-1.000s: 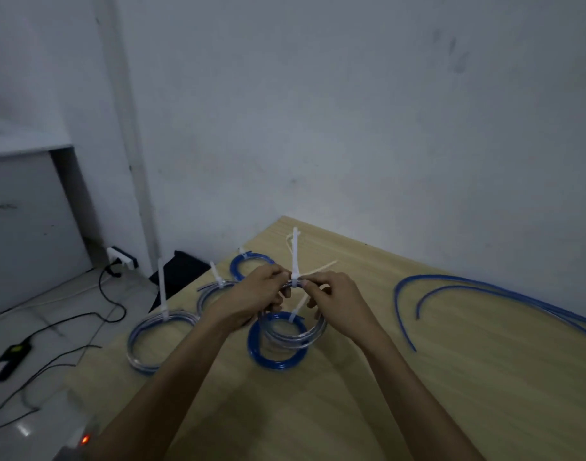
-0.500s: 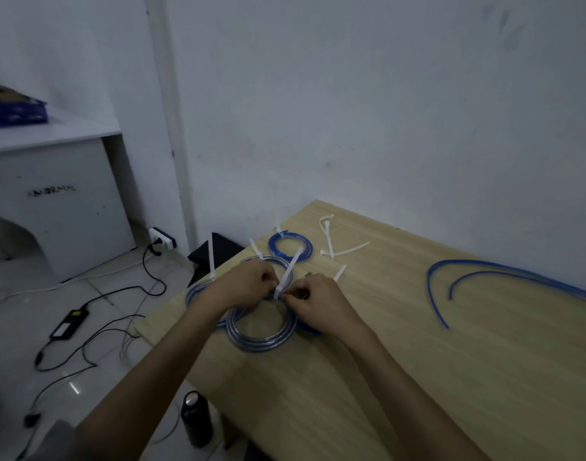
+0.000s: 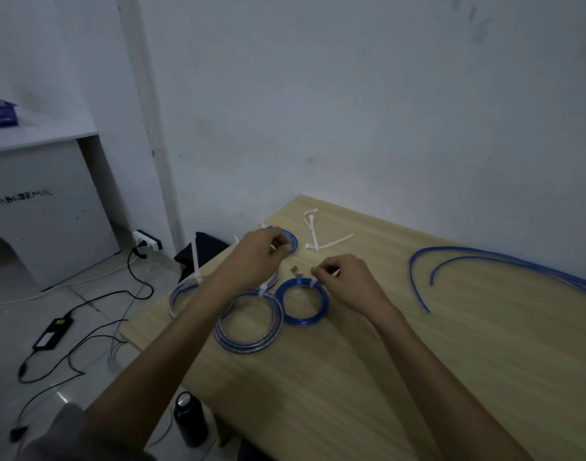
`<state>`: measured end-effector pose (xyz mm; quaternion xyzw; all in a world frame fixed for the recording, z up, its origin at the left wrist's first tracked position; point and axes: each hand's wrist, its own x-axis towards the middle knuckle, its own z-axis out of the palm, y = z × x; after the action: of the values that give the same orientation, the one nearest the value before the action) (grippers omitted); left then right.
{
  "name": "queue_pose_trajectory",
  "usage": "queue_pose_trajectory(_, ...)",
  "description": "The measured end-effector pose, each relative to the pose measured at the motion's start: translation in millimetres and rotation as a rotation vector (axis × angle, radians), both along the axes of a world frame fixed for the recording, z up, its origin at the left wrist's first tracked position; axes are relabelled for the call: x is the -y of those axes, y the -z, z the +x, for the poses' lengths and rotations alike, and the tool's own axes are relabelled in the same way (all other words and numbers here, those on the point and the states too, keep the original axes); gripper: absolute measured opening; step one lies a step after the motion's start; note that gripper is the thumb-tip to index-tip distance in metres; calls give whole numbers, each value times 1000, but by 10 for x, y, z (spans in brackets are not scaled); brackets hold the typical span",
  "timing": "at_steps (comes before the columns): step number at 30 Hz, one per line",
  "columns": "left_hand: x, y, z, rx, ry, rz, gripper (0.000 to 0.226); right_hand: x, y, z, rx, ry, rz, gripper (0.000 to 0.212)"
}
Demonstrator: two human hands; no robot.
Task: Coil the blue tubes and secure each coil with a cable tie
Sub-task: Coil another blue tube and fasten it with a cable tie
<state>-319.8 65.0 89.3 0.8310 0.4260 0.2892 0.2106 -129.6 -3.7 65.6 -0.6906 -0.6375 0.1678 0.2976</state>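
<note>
Several tied tube coils lie at the wooden table's (image 3: 418,377) left end. A dark blue coil (image 3: 303,322) lies flat, and my right hand (image 3: 346,282) pinches the white cable tie (image 3: 314,283) at its far rim. Beside it lies a larger clear-and-blue coil (image 3: 248,341). My left hand (image 3: 258,254) hovers with curled fingers over a small blue coil (image 3: 294,242) farther back; whether it holds anything is hidden. Another coil (image 3: 180,296) at the table's left edge has its tie sticking up. Two long uncoiled blue tubes (image 3: 484,256) curve along the right.
Loose white cable ties (image 3: 315,236) lie near the far corner. A small grey scrap (image 3: 295,269) sits between my hands. Below the table's left edge stand a black bottle (image 3: 190,419), cables and a power adapter (image 3: 52,332); a white cabinet (image 3: 45,207) stands at the left.
My hands have parted. The left hand let go of the tie and moved back towards the small far coil. The dark blue coil now lies flat beside the clear one.
</note>
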Motion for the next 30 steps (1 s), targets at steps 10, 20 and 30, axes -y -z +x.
queue_pose_trajectory(10,264,141,1011,-57,280,-40,8,440,148,948,315,428,-7,37)
queue_pose_trajectory(20,259,401,1781,-142,379,1,31,691,99,1325,459,407,-236,22)
queue_pose_trajectory(30,210,371,2489,75,470,135,19,970,-490,1820,152,352,102,14)
